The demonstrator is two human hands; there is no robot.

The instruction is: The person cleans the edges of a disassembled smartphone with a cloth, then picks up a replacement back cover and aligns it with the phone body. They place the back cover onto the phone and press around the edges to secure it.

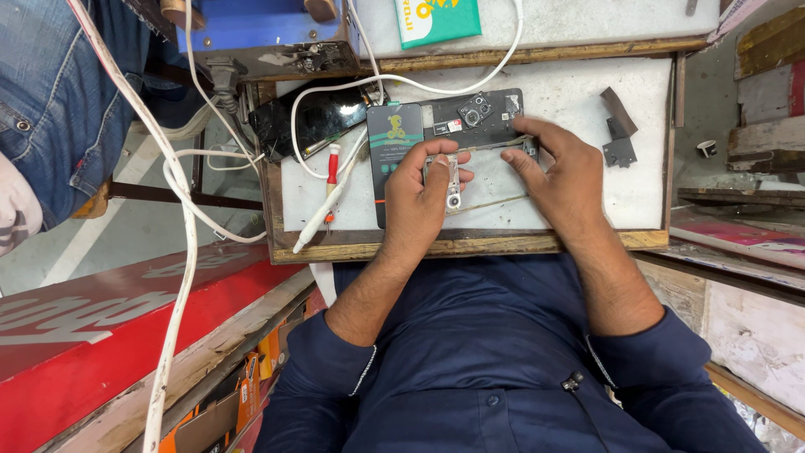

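Note:
An opened phone (470, 117) lies flat on a white work pad (587, 126), its dark inside with camera lenses showing. My left hand (417, 197) pinches a small silver part (453, 180) over the phone's lower half. My right hand (563, 180) rests on the phone's right side, fingers pressing its edge. A dark battery with a green label (392, 138) sits in the phone's left part, just above my left hand.
A second dark phone (310, 122) lies at the pad's left. Next to it are a red-and-white screwdriver (333, 168) and white cables (180, 193). Small black parts (619, 134) lie at the right. A green box (436, 18) sits at the far edge. A person in jeans (59, 101) is at the left.

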